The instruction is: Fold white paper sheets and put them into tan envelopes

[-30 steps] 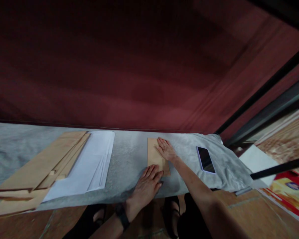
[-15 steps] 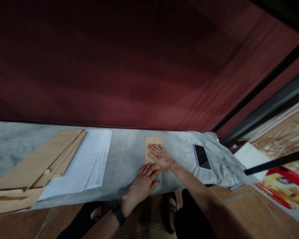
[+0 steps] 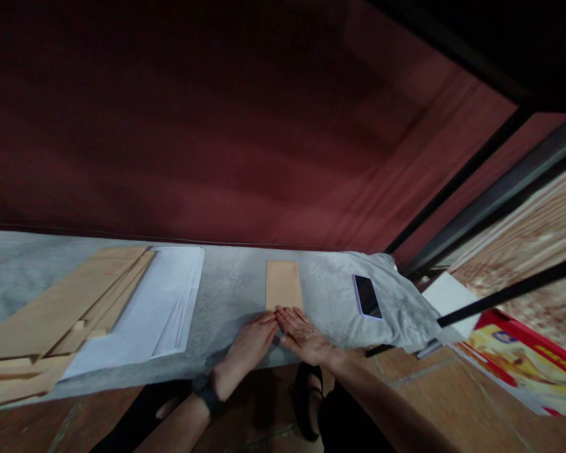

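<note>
A small brown paper envelope (image 3: 283, 284) lies flat on the grey cloth, its long side pointing away from me. Both hands meet at its near end and cover that edge. My left hand (image 3: 252, 343) rests there from the left, fingers stretched out and close together, a dark watch on the wrist. My right hand (image 3: 304, 333) lies beside it, fingers extended over the near edge and thumb pointing left. The fingertips of the two hands touch or nearly touch. Whether anything is under the fingers is hidden.
Larger brown envelopes (image 3: 70, 296) lie over white paper sheets (image 3: 170, 308) on the left of the grey cloth (image 3: 231, 277). A phone (image 3: 368, 296) lies to the right. Behind rises a dark red panel (image 3: 245, 176). Black bars and a red-yellow box (image 3: 523, 358) are at right.
My right hand has slid back from the middle of the envelope to its near end. My left hand has drawn in beside it. The view has shifted slightly.
</note>
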{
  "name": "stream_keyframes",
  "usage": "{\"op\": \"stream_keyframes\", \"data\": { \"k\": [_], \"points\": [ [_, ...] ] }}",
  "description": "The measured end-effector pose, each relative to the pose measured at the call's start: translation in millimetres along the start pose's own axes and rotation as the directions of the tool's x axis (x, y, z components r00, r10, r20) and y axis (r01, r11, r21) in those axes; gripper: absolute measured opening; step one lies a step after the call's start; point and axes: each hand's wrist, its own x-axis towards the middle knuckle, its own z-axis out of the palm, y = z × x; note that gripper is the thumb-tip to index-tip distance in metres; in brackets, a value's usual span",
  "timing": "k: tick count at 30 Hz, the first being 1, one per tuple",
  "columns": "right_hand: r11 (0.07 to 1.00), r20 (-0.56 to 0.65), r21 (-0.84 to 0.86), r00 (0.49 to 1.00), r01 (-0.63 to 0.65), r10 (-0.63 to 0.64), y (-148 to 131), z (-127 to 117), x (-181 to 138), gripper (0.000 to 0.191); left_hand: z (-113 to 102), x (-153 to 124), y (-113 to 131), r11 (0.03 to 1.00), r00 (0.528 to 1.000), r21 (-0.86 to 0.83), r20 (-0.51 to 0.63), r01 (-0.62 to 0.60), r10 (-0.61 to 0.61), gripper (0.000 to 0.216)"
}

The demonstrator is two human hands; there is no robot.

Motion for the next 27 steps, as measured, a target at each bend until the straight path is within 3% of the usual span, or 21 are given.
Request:
{"op": "stream_keyframes", "data": {
  "k": [4, 7, 8, 10, 12, 14, 22, 27],
  "points": [
    [1.0, -0.088, 0.017, 0.996, -0.025, 0.026, -15.4, 13.9, -21.7, 0.063, -0.8, -1.9, 1.0, 0.999, 1.0, 0.021, 0.005, 0.029, -0.03, 0.032],
    [0.99, -0.255, 0.097, 0.958, -0.105, 0.127, -20.8, 20.1, -27.0, 0.05, 0.3, -2.9, 3.1, 0.998, 0.999, 0.053, 0.016, 0.045, -0.046, 0.033],
    [0.975, -0.341, 0.135, 0.916, -0.175, 0.212, -20.6, 20.4, -26.2, 0.045, 1.3, -3.2, 3.2, 0.997, 0.999, 0.064, 0.013, 0.047, -0.048, 0.034],
    [0.904, -0.482, 0.226, 0.764, -0.364, 0.428, -17.3, 18.5, -21.1, 0.039, 4.5, -3.4, 1.8, 0.995, 0.998, 0.079, -0.001, 0.057, -0.057, 0.035],
    [0.791, -0.513, 0.314, 0.607, -0.525, 0.607, -11.5, 14.9, -12.9, 0.035, 8.6, -3.2, -1.1, 0.994, 0.998, 0.084, -0.013, 0.07, -0.069, 0.033],
    [0.715, -0.474, 0.365, 0.542, -0.597, 0.694, -5.4, 11.6, -3.8, 0.028, 12.3, -2.5, -4.0, 0.993, 0.997, 0.085, -0.026, 0.078, -0.077, 0.032],
    [0.636, -0.389, 0.512, 0.504, -0.578, 0.771, 7.8, 10.9, 13.6, 0.008, 16.9, 2.3, -1.1, 0.992, 0.994, 0.098, -0.08, 0.075, -0.067, 0.034],
    [0.552, -0.361, 0.651, 0.428, -0.52, 0.829, 26.1, -2.4, 4.6, 0.014, 16.7, 4.1, 5.2, 0.997, 0.996, 0.059, -0.068, 0.053, -0.049, 0.039]
  ]
}}
